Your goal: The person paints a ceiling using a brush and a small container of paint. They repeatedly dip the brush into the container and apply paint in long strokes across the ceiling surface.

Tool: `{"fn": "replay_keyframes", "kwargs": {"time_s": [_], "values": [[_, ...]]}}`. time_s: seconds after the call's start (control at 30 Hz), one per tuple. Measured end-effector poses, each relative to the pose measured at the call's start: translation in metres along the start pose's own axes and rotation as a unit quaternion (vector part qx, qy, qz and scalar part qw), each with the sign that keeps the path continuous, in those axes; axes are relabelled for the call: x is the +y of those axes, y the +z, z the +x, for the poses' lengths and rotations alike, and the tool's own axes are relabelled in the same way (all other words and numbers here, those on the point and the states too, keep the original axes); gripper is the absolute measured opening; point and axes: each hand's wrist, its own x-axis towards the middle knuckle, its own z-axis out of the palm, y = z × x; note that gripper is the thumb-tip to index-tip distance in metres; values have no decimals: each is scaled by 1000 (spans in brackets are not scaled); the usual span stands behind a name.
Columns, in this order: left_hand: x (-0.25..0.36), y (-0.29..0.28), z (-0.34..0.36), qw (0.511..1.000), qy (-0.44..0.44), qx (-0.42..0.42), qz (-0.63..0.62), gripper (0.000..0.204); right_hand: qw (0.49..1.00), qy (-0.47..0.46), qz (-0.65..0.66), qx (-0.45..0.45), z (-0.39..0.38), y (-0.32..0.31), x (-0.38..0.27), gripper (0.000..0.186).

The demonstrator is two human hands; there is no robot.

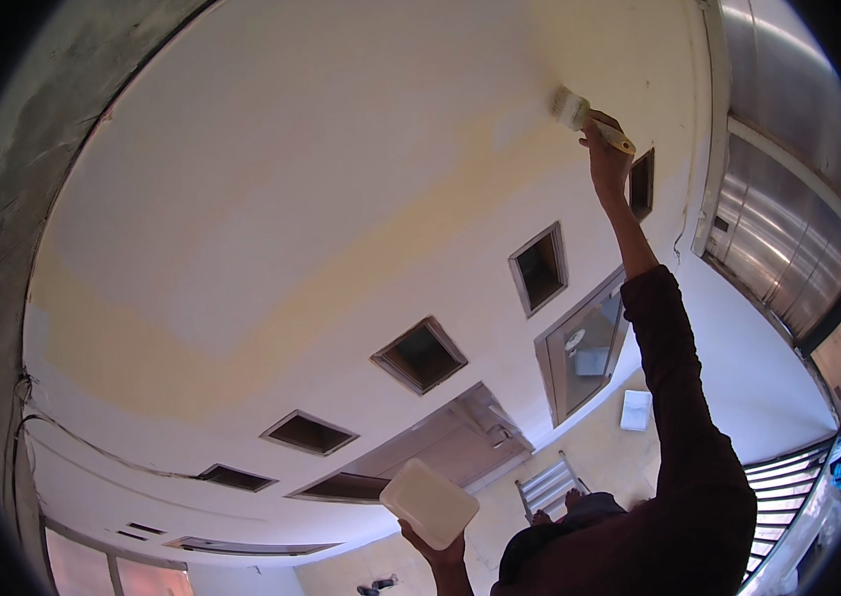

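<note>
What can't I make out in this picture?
All in the head view:
Part of the brush handle: covered by the right hand.
Some fingers of the left hand: hidden behind the white container.
Whether that container holds anything: its surface is too evenly pale to tell.
What lies inside the square openings: too dark.
What the small dark objects near the lower edge are: too small.

A dark maroon top (664,546) with a creased sleeve (674,382) ending at mid-forearm.
</note>
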Motion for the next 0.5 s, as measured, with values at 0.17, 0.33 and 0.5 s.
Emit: {"fn": "replay_keyframes", "kwargs": {"time_s": [0.17,0.33,0.5], "values": [[5,20,-7,986,7,156,-53,98,999,-15,8,-36,-78,39,-28,19],[7,7,-3,986,-34,99,-129,97,994,-20,22,-101,-133,64,-63,20],[0,-7,0,996,-42,21,-79,87,969,-77,39,-232,-168,80,-85,19]]}}
